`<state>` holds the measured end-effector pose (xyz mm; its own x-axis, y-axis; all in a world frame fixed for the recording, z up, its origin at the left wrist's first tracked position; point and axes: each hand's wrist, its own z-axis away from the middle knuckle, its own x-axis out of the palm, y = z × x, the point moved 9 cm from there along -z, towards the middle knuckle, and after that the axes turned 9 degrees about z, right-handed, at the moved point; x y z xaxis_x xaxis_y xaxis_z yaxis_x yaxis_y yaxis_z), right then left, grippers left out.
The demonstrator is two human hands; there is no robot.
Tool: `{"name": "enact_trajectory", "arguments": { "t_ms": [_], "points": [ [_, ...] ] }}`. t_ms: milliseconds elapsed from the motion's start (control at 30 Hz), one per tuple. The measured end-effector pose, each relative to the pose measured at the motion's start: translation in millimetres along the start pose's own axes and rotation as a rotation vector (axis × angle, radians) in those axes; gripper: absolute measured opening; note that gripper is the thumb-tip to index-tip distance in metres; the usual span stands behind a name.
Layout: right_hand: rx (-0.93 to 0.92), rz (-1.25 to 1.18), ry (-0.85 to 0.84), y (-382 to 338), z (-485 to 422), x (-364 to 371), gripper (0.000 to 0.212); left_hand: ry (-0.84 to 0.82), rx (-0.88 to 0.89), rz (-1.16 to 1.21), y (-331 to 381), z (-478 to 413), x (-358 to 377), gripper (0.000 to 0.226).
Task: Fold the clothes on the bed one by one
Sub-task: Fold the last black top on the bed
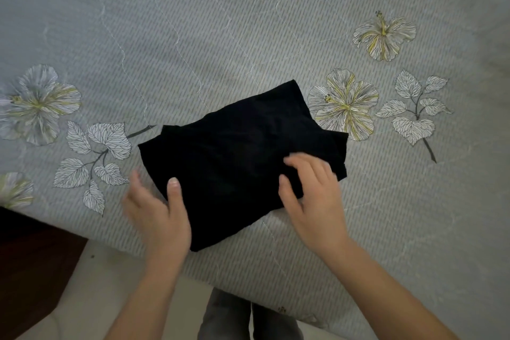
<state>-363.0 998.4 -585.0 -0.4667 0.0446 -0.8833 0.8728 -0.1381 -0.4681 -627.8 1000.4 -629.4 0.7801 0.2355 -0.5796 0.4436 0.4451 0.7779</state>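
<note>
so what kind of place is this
Most likely a bedroom: a quilted grey floral bedspread fills the view, a folded black garment lies on it, and pale floor shows past its near edge.

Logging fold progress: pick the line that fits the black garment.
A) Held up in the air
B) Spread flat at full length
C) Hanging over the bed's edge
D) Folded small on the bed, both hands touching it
D: the garment lies in a compact fold on the bed, with the left hand at its near-left edge, thumb on top, and the right hand on its right part.
</note>
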Motion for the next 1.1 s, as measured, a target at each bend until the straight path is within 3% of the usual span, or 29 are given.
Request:
{"name": "enact_trajectory", "arguments": {
  "t_ms": [133,300,400,467,533,633,667,800,900,1100],
  "points": [
    [-0.127,0.312,-0.168,-7,-35,41,0.059,-0.175,0.247,-0.311,22,17,39,0.062],
    [0.024,0.420,-0.433,40,-53,68,0.057,-0.287,0.171,-0.383,-12,10,64,0.060],
    [0.136,0.225,-0.356,43,-62,58,0.052,-0.290,0.177,-0.270,-7,10,58,0.061],
    [0.345,0.068,-0.211,61,-72,38,0.056,-0.207,0.111,-0.161,-8,6,41,0.060],
    [0.534,-0.036,-0.160,84,-77,25,0.068,-0.079,-0.069,0.043,-15,0,16,0.055],
    [0.590,-0.087,-0.241,96,-78,26,0.077,-0.051,-0.375,0.412,-34,-2,6,0.017],
    [0.599,-0.116,-0.270,96,-78,27,0.074,-0.082,-0.435,0.454,-37,-1,8,0.009],
    [0.644,-0.218,-0.472,87,-70,30,0.050,-0.220,-0.573,0.382,-45,-5,13,0.013],
    [0.759,-0.414,-0.558,73,-48,26,0.021,-0.382,-0.681,0.365,-37,0,18,0.006],
    [0.873,-0.652,-0.482,70,24,-6,0.015,-0.475,-0.530,0.331,12,12,0,0.017]
  ]
}}
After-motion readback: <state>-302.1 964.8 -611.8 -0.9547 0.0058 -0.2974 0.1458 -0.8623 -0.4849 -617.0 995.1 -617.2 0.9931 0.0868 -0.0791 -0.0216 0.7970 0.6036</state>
